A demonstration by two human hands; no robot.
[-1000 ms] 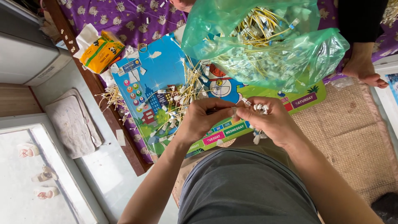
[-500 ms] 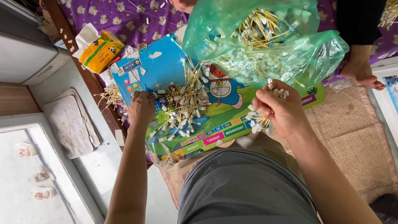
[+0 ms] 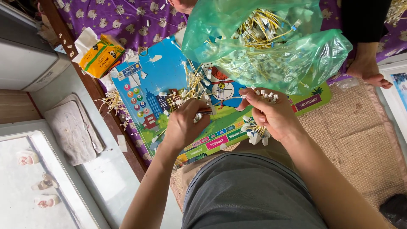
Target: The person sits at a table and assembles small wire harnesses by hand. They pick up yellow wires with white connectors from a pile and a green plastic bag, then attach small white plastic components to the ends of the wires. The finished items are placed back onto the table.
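Translucent glossy green plastic bag [image 3: 271,46], rough woven straw mat [image 3: 356,135], glossy printed board [image 3: 161,85], matt grey cloth [image 3: 72,127]

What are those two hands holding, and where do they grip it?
The right hand clutches a bundle of short yellow wires around the middle, white ends sticking out either side. The left hand pinches more wires at one end.

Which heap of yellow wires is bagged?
The heap inside the green plastic bag, beyond both hands; the loose wires lie bare on the colourful board.
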